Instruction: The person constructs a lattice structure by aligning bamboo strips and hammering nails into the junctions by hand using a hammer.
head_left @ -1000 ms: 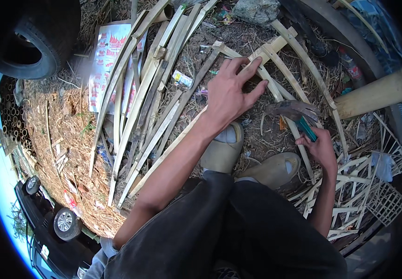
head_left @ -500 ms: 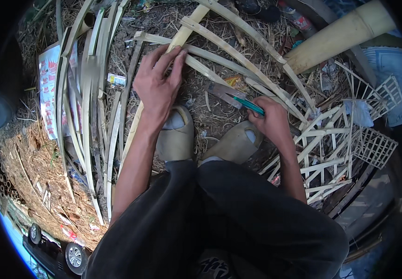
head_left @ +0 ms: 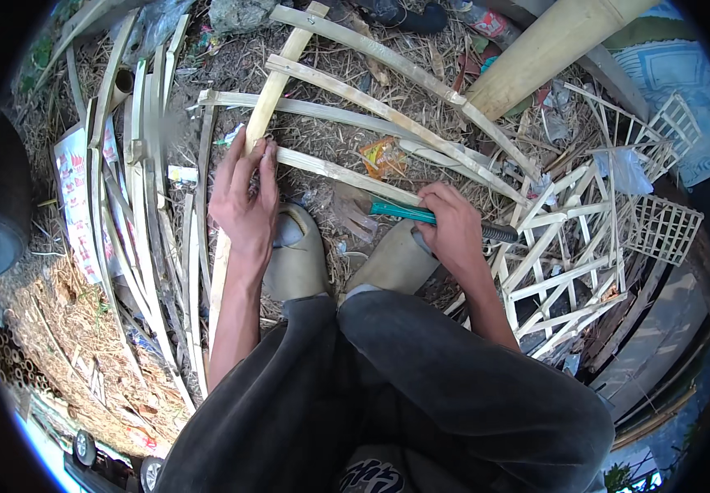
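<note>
On littered ground [head_left: 314, 135] a long, smooth-looking, pale yellow bamboo strip [head_left: 295, 47] is laid, crossed by duller, blotched cross-strips [head_left: 388, 110]. A teal-handled hammer [head_left: 402, 212], head blurred, is clasped in the right grip [head_left: 452, 222]. The long strip is overlaid by the left grip [head_left: 244, 193]; whether clenched cannot be told.

Daylight is soft and rather even over the dark brown soil [head_left: 322, 135]; the dry yellow straw [head_left: 84, 316] at the lower left is brighter, and the pale blue sky [head_left: 41, 452] there glares almost white. The dark grey cloth trousers [head_left: 454, 353] show little detail. The brownish metal hammer head [head_left: 353, 212] looks smeared. Towards the black round border, shapes are bent.
</note>
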`<action>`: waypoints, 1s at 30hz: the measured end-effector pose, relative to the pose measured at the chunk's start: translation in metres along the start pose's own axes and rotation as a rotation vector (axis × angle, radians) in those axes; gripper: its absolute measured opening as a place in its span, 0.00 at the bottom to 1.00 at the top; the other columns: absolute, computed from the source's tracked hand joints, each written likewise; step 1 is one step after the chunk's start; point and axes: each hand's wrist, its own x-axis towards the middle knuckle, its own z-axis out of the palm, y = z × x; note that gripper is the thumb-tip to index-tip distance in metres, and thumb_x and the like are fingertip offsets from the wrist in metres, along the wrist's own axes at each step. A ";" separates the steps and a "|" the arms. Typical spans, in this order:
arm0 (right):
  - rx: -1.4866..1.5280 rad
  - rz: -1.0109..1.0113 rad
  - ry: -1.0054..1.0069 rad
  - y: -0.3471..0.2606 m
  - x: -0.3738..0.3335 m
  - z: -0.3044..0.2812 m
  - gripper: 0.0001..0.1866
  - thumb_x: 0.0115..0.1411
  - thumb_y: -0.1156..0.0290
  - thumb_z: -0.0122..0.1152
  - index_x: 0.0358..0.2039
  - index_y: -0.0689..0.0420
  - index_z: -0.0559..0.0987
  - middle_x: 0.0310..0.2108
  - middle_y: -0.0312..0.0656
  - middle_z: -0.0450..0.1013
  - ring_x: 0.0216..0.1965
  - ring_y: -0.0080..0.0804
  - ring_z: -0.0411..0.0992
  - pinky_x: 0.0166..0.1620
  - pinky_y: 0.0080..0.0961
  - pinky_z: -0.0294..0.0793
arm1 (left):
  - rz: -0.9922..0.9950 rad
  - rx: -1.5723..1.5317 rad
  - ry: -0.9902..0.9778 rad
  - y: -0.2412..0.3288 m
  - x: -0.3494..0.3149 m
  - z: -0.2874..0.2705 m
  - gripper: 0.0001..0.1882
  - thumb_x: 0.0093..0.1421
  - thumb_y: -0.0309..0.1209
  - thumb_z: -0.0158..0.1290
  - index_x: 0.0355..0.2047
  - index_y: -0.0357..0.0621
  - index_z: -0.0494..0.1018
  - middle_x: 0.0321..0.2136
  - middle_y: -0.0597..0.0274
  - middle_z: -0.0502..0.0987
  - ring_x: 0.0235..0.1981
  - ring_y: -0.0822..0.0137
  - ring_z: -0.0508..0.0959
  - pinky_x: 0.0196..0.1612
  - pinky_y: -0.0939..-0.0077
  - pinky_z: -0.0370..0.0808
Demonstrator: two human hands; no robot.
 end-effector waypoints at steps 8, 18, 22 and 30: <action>0.015 0.008 0.016 -0.001 -0.004 -0.008 0.14 0.45 0.80 0.70 0.35 0.61 0.80 0.43 0.43 0.78 0.45 0.48 0.77 0.46 0.40 0.76 | 0.060 -0.115 0.106 -0.005 -0.005 0.019 0.07 0.58 0.25 0.68 0.37 0.39 0.83 0.47 0.49 0.85 0.30 0.60 0.85 0.34 0.70 0.81; 0.045 0.041 0.059 0.004 -0.003 0.005 0.14 0.44 0.81 0.70 0.32 0.63 0.78 0.42 0.46 0.78 0.44 0.51 0.77 0.46 0.40 0.77 | 0.015 -0.135 0.112 -0.009 0.001 0.020 0.07 0.56 0.24 0.67 0.36 0.40 0.84 0.44 0.51 0.86 0.33 0.60 0.85 0.36 0.69 0.81; 0.065 0.033 0.089 0.007 -0.001 0.004 0.14 0.44 0.82 0.70 0.32 0.63 0.77 0.43 0.47 0.78 0.45 0.52 0.77 0.47 0.41 0.76 | 0.080 -0.132 0.110 -0.006 0.014 0.023 0.08 0.59 0.21 0.66 0.40 0.39 0.85 0.41 0.49 0.86 0.32 0.61 0.85 0.35 0.72 0.80; 0.073 -0.015 0.050 -0.002 0.004 -0.001 0.13 0.45 0.86 0.67 0.33 0.66 0.76 0.42 0.50 0.77 0.42 0.53 0.78 0.45 0.37 0.76 | -0.062 -0.199 0.101 -0.007 0.005 0.025 0.08 0.59 0.26 0.68 0.39 0.40 0.86 0.43 0.51 0.86 0.36 0.63 0.87 0.37 0.73 0.83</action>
